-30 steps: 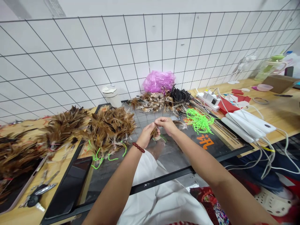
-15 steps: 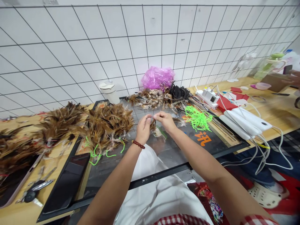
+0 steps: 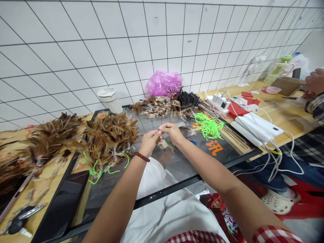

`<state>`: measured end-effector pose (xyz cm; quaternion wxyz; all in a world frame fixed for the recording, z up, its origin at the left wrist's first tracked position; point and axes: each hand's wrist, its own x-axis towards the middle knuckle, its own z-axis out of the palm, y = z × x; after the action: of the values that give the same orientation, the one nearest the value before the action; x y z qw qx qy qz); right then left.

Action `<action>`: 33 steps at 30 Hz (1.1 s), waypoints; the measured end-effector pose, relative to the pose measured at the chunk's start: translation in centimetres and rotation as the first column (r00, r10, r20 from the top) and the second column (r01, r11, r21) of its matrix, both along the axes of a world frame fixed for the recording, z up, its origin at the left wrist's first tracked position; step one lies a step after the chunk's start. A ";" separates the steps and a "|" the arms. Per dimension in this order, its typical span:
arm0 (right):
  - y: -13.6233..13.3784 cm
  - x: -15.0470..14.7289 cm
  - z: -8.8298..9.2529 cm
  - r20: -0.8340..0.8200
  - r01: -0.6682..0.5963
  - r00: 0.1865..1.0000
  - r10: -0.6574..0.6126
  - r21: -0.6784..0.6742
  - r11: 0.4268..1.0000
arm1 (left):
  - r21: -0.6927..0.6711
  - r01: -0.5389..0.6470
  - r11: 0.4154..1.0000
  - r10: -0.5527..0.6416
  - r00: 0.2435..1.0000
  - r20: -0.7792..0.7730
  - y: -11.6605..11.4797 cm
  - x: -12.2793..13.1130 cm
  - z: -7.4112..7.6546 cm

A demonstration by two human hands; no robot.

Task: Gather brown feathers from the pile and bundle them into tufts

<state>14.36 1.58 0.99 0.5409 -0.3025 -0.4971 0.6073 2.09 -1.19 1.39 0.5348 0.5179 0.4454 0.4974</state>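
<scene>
We pinch a feather bundle (image 3: pixel 158 140) in our left hand (image 3: pixel 149 141); our right hand (image 3: pixel 172 133), fingertips together, touches just beside, its hold hidden. Left of our 2 hands lies a feather pile (image 3: pixel 111 135); right, green cords (image 3: pixel 209 126).

Your left hand (image 3: pixel 150 141) and right hand (image 3: pixel 172 132) are bare, and a bracelet (image 3: pixel 141 156) of round, dark-red beads circles your left wrist. Your right sleeve (image 3: pixel 275 234) is red-and-white gingham, ending above the bare forearm. Matching gingham cloth (image 3: pixel 196 237) shows at your waist; beyond it, a white garment (image 3: pixel 174 216) drapes your lap in soft creases.
</scene>
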 end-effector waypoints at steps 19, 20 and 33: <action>0.3 15.0 5.6 0.915 -0.056 -0.128 -0.384 0.380 0.923 | -0.248 0.038 0.968 0.163 0.656 0.737 0.9 0.6 -1.9; 0.4 15.5 5.8 0.906 -0.061 -0.227 -0.357 0.353 0.934 | -0.257 0.039 0.966 0.171 0.647 0.743 1.0 0.6 -2.0; 2.6 15.6 3.4 0.930 0.084 -0.294 -0.222 0.257 0.963 | -0.279 0.075 0.957 0.156 0.680 0.717 1.0 0.6 -1.9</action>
<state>29.99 4.21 4.36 0.0176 -0.7020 -0.7114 0.0282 2.64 -0.21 -0.49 0.7254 0.1830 0.2728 0.6049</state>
